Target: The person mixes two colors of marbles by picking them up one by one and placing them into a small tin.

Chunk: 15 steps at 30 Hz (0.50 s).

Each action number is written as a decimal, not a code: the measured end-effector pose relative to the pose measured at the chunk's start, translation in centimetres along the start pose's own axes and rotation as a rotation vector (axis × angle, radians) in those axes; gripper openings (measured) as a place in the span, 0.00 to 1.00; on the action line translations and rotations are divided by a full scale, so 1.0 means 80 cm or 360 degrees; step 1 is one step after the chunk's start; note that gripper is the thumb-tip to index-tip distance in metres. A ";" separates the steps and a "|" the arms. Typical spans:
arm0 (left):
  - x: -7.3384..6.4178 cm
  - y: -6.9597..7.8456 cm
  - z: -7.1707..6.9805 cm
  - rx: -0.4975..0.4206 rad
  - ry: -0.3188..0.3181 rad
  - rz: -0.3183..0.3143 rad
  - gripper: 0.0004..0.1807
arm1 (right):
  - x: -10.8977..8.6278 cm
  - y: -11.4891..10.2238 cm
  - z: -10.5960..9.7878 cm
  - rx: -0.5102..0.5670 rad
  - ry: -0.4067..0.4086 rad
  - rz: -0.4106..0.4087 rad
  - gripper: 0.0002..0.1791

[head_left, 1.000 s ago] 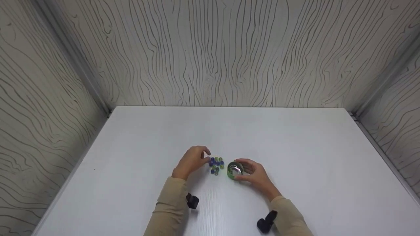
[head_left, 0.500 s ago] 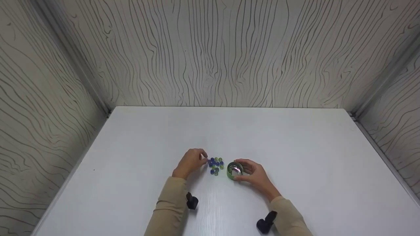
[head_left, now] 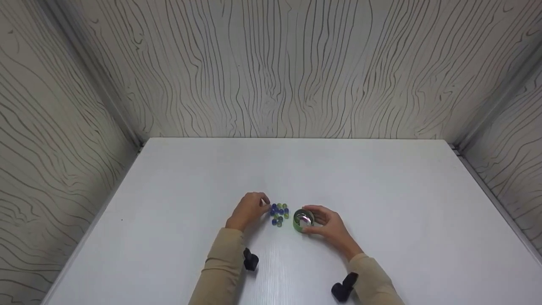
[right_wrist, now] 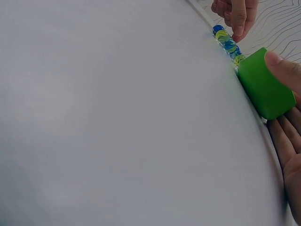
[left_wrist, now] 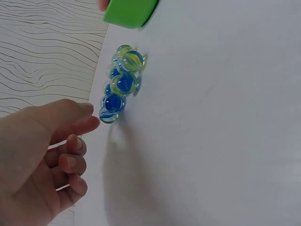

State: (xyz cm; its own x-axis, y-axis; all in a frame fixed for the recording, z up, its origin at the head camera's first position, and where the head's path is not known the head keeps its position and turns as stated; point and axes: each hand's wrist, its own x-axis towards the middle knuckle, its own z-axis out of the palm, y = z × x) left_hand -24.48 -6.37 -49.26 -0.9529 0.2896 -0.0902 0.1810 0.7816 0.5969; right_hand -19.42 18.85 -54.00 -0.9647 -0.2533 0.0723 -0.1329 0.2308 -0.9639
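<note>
A cluster of blue and yellow-green glass marbles [head_left: 279,214] lies on the white table, several of them packed together. My left hand [head_left: 250,209] is at the cluster's left side, fingers loosely bent. In the left wrist view its thumb and forefinger tips come right up to the nearest blue-swirled marble [left_wrist: 108,116], with nothing showing between them. To the right of the marbles, my right hand [head_left: 328,222] grips a small round green cup [head_left: 297,225] with a shiny metallic inside. The right wrist view shows the thumb on one side of the cup and the fingers at the other.
The white table [head_left: 381,178] reaches back to a wall panel [head_left: 271,72] with a wood-grain pattern. Similar panels stand at left and right. A black wrist camera [head_left: 251,260] sticks out from the left sleeve, and another camera [head_left: 344,288] from the right.
My left hand drew back slightly to the left, then came right again to the marbles, its thumb and forefinger now closer together. The right hand and the cup have stayed in place.
</note>
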 end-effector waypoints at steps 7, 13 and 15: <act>-0.002 -0.002 0.004 -0.0043 0.0002 -0.0016 0.10 | 0.000 -0.001 0.000 0.0013 0.0004 0.0082 0.37; 0.000 -0.002 0.006 -0.0062 0.0003 -0.0029 0.10 | 0.000 -0.002 0.000 -0.0029 0.0012 0.0070 0.36; 0.001 -0.003 0.007 -0.0061 0.0000 -0.0036 0.10 | 0.000 -0.003 0.000 -0.0031 0.0013 0.0072 0.36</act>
State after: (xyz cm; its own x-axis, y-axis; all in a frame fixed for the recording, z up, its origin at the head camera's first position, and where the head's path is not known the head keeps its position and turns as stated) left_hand -24.47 -6.22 -49.83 -0.9567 0.2718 -0.1040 0.1497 0.7661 0.6250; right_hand -19.37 18.76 -53.75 -0.9716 -0.2347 0.0309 -0.0935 0.2603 -0.9610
